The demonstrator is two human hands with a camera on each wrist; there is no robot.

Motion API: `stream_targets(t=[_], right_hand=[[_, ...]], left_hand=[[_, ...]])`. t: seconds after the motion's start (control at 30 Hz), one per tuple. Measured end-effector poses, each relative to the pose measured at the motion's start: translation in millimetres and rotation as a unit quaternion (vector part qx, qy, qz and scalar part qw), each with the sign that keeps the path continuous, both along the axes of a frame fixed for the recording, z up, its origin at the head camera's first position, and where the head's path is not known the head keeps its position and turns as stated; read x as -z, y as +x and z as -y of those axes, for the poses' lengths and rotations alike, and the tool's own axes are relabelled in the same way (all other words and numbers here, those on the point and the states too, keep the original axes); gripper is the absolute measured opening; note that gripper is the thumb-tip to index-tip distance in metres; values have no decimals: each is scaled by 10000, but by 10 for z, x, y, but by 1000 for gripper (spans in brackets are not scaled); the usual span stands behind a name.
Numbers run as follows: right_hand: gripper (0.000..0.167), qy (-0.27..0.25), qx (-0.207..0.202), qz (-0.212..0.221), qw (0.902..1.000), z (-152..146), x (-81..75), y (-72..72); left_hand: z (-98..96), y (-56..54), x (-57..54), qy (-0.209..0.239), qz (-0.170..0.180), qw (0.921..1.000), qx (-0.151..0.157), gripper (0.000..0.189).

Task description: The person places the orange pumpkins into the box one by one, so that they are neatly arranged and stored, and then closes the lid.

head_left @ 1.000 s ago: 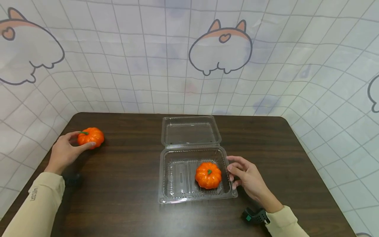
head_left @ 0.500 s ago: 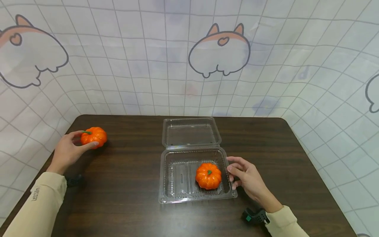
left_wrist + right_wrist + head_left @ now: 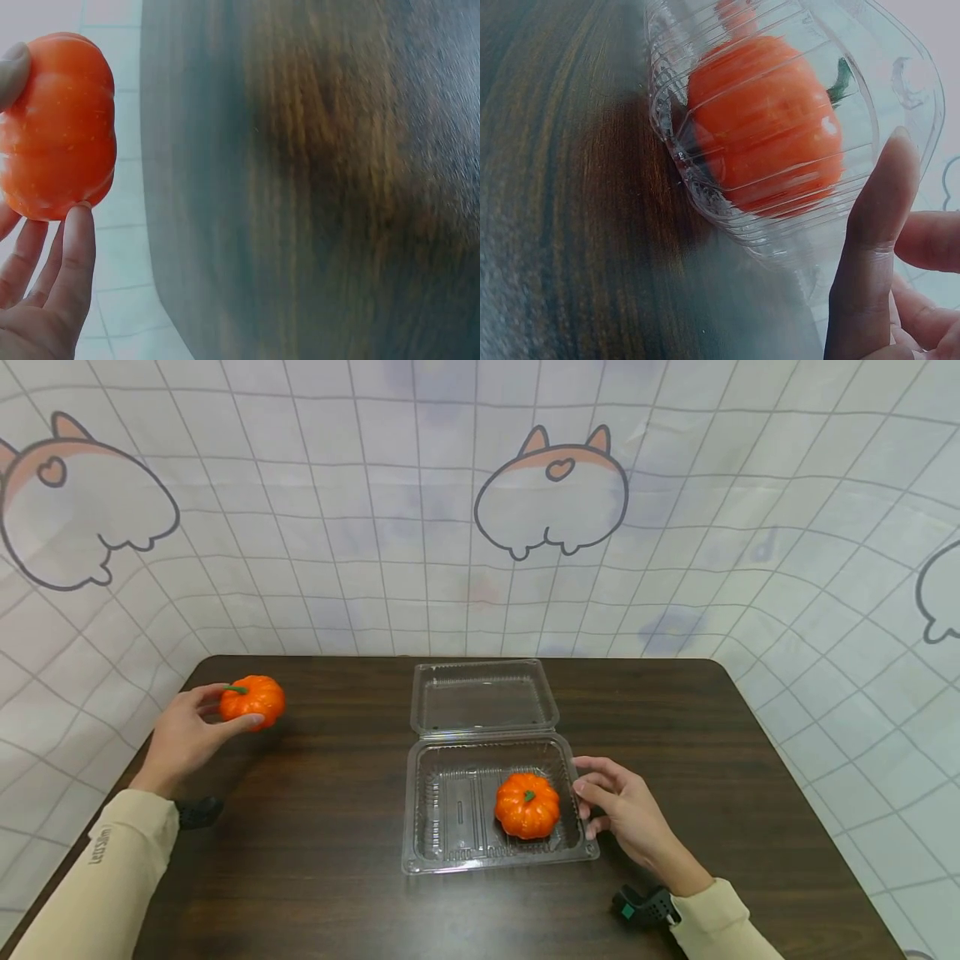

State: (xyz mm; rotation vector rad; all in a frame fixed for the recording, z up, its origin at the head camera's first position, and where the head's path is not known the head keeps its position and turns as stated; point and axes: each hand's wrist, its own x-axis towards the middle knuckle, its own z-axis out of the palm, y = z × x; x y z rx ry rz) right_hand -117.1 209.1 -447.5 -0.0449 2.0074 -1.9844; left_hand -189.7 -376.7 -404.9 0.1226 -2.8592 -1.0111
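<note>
My left hand (image 3: 183, 735) holds a small orange toy pumpkin (image 3: 262, 697) with a green stem, thumb on the near side and fingers on the far side. It is held above the table's left side. In the left wrist view the pumpkin (image 3: 64, 131) sits between thumb and fingertips. A clear plastic clamshell container (image 3: 459, 839) lies with its lid folded back. A second toy pumpkin (image 3: 527, 807) rests inside its right half. My right hand (image 3: 630, 810) grips the container's right rim; in the right wrist view a finger (image 3: 874, 232) lies against the clear wall.
The dark wooden table (image 3: 322, 860) has rounded far corners. A white gridded cloth (image 3: 360, 527) with cartoon animal prints surrounds it at the back and sides. The container's lid (image 3: 483, 697) lies flat toward the back edge. Dark bands sit on both wrists.
The left hand has lifted its pumpkin slightly and carried it to the right. The right hand and the container have stayed in place. The head view has tilted slightly.
</note>
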Motion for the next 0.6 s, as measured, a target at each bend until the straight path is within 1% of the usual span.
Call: stream_targets(t=[0.13, 0.33, 0.6], right_hand=[[52, -4, 6, 9, 10000, -2, 2, -4], [52, -20, 21, 22, 10000, -4, 7, -10], [52, -37, 14, -63, 10000, -12, 25, -13]], left_hand=[[-60, 1, -40, 35, -90, 9999, 77, 92], [-144, -8, -86, 5, -272, 9992, 279, 86], [-261, -33, -126, 98, -310, 9985, 434, 84]])
